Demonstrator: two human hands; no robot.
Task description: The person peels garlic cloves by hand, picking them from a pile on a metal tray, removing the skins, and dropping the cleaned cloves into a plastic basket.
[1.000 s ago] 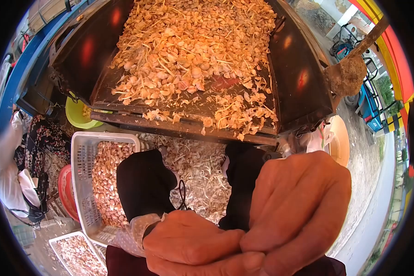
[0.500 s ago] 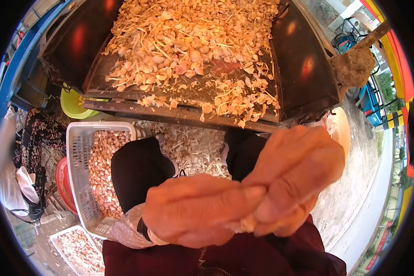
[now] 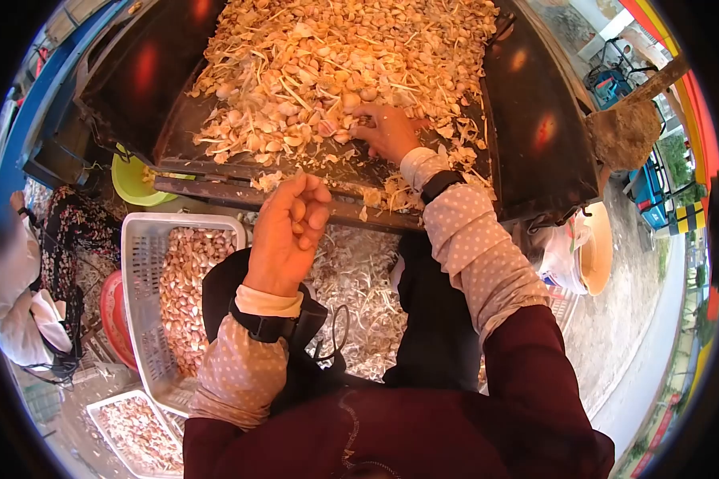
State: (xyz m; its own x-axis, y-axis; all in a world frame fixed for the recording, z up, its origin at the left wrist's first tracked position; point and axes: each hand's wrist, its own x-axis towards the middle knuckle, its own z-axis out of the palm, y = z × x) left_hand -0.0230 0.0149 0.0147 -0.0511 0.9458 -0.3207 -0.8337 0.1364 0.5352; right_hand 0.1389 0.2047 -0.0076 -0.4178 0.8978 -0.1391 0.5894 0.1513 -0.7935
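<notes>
My left hand (image 3: 286,231) is raised in front of the table edge, palm turned inward, with its fingers curled around what look like garlic cloves (image 3: 298,227). On the tabletop, my right hand (image 3: 389,134) reaches to the near edge of a big heap of garlic (image 3: 319,72) mixed with dry skins and stalks. Its thumb and fingers bend around a piece of garlic there, partly hidden by the fingers. Loose skins (image 3: 399,188) lie under and beside my right wrist.
Dark side panels (image 3: 539,120) flank the table. Below left stand a grey crate (image 3: 136,271) of cloves, a white tray (image 3: 96,415) of cloves, a green bowl (image 3: 128,180) and a red basin (image 3: 113,319). Another person's sleeve (image 3: 16,311) shows far left. Peelings (image 3: 359,295) cover the floor between my legs.
My hands were together close to my chest, fingers pressed against each other. They have parted: the right has gone forward to the heap, the left has moved forward and left.
</notes>
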